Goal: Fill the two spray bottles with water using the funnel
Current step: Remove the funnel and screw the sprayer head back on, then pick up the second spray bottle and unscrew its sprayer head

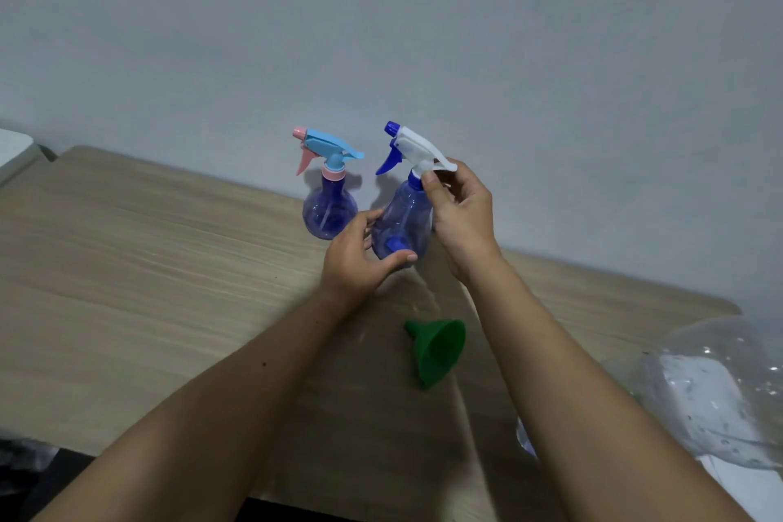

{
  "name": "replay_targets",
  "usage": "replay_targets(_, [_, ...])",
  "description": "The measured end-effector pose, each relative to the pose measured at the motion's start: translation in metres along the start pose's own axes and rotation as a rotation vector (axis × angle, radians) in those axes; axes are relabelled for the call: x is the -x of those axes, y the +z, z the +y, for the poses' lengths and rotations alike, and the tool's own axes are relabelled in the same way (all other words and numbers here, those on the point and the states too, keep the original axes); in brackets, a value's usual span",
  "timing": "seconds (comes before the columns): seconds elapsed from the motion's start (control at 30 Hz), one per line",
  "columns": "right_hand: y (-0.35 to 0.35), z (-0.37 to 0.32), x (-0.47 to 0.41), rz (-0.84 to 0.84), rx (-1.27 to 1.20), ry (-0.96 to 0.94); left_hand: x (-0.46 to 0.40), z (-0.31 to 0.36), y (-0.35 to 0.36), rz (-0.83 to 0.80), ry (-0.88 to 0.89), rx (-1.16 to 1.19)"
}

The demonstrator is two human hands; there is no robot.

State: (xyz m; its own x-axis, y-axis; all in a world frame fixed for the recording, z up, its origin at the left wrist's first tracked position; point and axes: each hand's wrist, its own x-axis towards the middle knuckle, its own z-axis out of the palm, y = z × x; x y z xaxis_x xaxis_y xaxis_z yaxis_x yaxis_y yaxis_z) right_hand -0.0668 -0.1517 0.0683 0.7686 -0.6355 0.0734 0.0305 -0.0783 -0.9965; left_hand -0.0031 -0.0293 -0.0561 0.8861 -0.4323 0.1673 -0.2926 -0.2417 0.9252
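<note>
Two translucent blue spray bottles are near the wall at the back of the wooden table [127, 267]. The one with a white and dark-blue trigger head [402, 220] is tilted, lifted slightly. My left hand [360, 259] cups its lower body. My right hand [462, 208] grips the neck just under the white trigger head. The other bottle, with a light-blue and pink trigger head [328, 208], stands upright to the left, untouched. A green funnel [436, 348] lies on its side on the table between my forearms.
A large clear plastic water container [716, 390] sits at the right edge of the table. The grey wall runs directly behind the bottles. A pale object [12, 148] shows at the far left edge.
</note>
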Motion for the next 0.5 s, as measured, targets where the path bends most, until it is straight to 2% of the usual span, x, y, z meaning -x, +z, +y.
replay_targets(0.17, [0.0, -0.002, 0.01, 0.004, -0.057, 0.029, 0.006, 0.0, -0.007, -0.05, -0.01, -0.029])
replay_targets(0.4, [0.0, 0.005, 0.056, 0.138, -0.018, 0.035, 0.039, -0.008, -0.034, 0.022, 0.055, -0.03])
replay_targets(0.5, [0.01, 0.016, 0.079, 0.168, -0.039, 0.083, 0.044, -0.013, -0.059, 0.057, 0.028, -0.059])
